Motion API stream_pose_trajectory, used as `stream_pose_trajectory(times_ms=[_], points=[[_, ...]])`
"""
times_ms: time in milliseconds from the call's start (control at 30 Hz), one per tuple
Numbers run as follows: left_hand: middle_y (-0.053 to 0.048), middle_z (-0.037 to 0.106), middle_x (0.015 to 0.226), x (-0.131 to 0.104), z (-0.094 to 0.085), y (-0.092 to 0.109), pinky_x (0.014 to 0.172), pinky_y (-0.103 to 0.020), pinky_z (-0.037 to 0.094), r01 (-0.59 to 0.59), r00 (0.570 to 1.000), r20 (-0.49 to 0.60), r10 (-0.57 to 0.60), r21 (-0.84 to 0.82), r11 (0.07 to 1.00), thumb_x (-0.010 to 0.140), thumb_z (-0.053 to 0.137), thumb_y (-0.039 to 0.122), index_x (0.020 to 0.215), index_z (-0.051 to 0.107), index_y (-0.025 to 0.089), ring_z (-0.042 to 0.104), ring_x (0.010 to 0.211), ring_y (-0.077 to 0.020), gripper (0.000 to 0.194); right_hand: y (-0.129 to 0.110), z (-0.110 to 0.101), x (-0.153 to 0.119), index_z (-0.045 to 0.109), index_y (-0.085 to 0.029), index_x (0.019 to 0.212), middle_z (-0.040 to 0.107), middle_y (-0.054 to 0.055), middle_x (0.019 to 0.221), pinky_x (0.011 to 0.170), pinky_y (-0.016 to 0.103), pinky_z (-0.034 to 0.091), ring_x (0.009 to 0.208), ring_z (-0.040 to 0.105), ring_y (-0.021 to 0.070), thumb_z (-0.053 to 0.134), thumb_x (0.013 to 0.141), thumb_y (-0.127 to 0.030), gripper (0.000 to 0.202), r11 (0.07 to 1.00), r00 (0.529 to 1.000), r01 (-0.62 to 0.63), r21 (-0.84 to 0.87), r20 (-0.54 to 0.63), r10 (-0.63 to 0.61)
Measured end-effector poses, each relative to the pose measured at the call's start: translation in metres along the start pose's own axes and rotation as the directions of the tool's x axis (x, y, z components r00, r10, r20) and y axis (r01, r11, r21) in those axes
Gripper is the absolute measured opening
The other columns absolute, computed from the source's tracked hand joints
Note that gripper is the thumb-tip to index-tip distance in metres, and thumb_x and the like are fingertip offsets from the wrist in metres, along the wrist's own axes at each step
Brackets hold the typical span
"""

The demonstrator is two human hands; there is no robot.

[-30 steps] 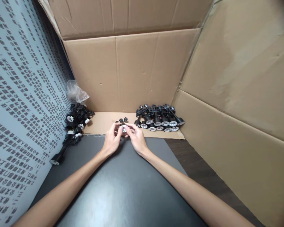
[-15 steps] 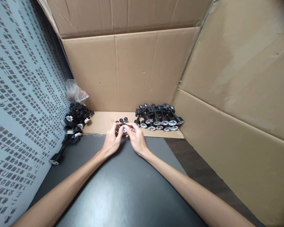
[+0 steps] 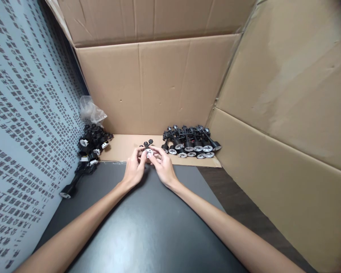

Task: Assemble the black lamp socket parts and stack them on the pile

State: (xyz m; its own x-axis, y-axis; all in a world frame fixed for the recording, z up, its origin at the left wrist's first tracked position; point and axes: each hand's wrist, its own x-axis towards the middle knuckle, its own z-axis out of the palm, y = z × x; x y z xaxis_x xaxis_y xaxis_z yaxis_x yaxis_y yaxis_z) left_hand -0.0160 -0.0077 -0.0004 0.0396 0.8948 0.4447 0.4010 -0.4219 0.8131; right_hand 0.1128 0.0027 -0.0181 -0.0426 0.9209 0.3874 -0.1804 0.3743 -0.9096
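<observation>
My left hand (image 3: 134,167) and my right hand (image 3: 164,167) meet at the far side of the grey work surface. Between their fingertips they grip a black part with a white round end (image 3: 149,151). Its white face is turned toward me, and black knobbed prongs stick out beyond it. Both thumbs rest at the white face, and the other fingers curl around the sides. The fingers partly cover the body of the part.
Similar black parts with white ends (image 3: 189,146) lie in rows at the back right. A looser heap of them (image 3: 88,151) is at the left, below a clear plastic bag (image 3: 91,109). Cardboard walls (image 3: 167,83) stand behind and right; a printed sheet (image 3: 25,113) stands left.
The part has tilted slightly in my fingers, so more of its white face and prongs shows. My right thumb has shifted a little lower; both arms stay in place.
</observation>
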Motion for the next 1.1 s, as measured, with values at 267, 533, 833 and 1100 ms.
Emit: stream_pose_trajectory(times_ms=[267,533,833,1100], points=[[-0.008,0.072,0.099,-0.001,0.0,0.001,0.078,-0.032,0.055,-0.022,1.0,0.0,0.022,0.078,0.997,0.098,0.042,0.042,0.116,0.058,0.018,0.069,0.081,-0.0186,0.034,0.003,0.0,0.001,0.06,-0.021,0.109,0.068,0.008,0.104,0.079,0.033,0.058,0.088,0.067,0.0185,0.067,0.082,-0.043,0.036,0.999,1.0,-0.004,0.038,-0.007,0.004],[-0.008,0.072,0.105,-0.001,0.0,-0.001,0.075,-0.031,0.055,0.01,0.999,0.042,-0.011,0.017,1.0,0.096,0.044,0.046,0.121,0.057,0.019,0.07,0.079,-0.0185,0.039,0.007,-0.001,0.003,0.06,-0.021,0.106,0.068,0.008,0.102,0.08,0.033,0.057,0.09,0.066,0.0192,0.069,0.079,-0.047,0.039,0.998,0.999,-0.02,0.058,-0.031,0.022],[-0.009,0.073,0.106,-0.001,0.0,-0.002,0.076,-0.031,0.055,-0.018,0.998,0.058,0.018,0.005,1.0,0.097,0.044,0.042,0.124,0.056,0.017,0.07,0.081,-0.0187,0.039,0.006,-0.001,0.005,0.062,-0.019,0.104,0.07,0.008,0.099,0.064,0.028,0.053,0.081,0.067,0.0185,0.067,0.079,-0.049,0.039,0.996,0.997,-0.057,0.064,-0.048,0.06],[-0.009,0.071,0.113,-0.002,0.0,0.0,0.088,-0.034,0.053,-0.077,0.993,0.1,0.066,0.111,0.991,0.097,0.043,0.041,0.128,0.054,0.019,0.071,0.091,-0.0206,0.039,0.011,-0.002,0.004,0.06,-0.019,0.103,0.07,0.01,0.102,0.072,0.033,0.057,0.083,0.068,0.0196,0.06,0.084,-0.053,0.038,0.999,0.996,0.018,-0.038,-0.084,-0.021]])
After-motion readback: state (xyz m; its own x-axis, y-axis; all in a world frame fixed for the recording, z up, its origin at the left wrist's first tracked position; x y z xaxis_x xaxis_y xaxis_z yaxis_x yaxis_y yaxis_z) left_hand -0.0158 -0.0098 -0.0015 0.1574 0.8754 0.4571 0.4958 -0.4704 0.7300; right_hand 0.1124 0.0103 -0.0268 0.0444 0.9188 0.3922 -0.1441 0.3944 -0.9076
